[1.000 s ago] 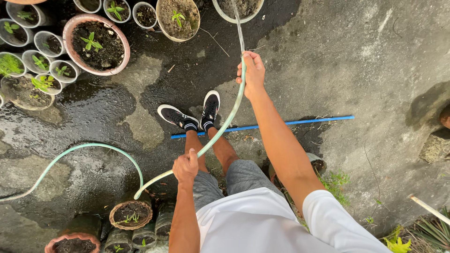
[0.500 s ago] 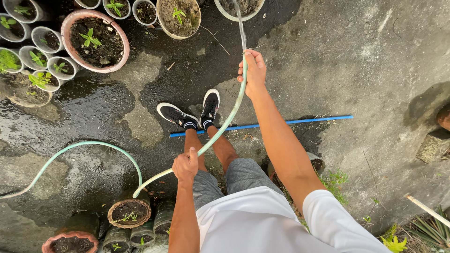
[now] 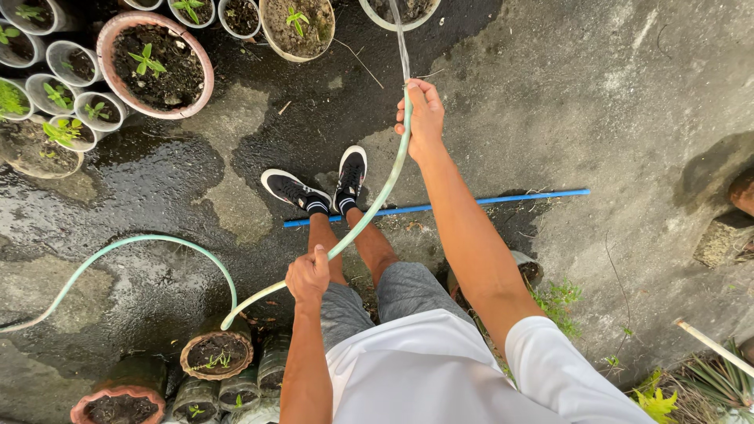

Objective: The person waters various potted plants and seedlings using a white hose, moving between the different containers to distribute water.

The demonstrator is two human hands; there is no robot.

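**Beyond your right hand, the stream has barely moved**

Over the last second your right hand [image 3: 424,118] stays closed on the hose [image 3: 369,208] end, water [image 3: 399,35] reaching the pot [image 3: 399,12] ahead. Your left hand [image 3: 308,275] still grips the hose lower down, by your knees. Watering continues unchanged.

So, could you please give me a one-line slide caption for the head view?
Right hand aims a pale green hose at pots, left hand gripping it lower down.

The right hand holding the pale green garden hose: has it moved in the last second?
No, hardly at all. The right hand keeps its grip on the pale green garden hose, the same way above the thin blue pipe on the concrete.
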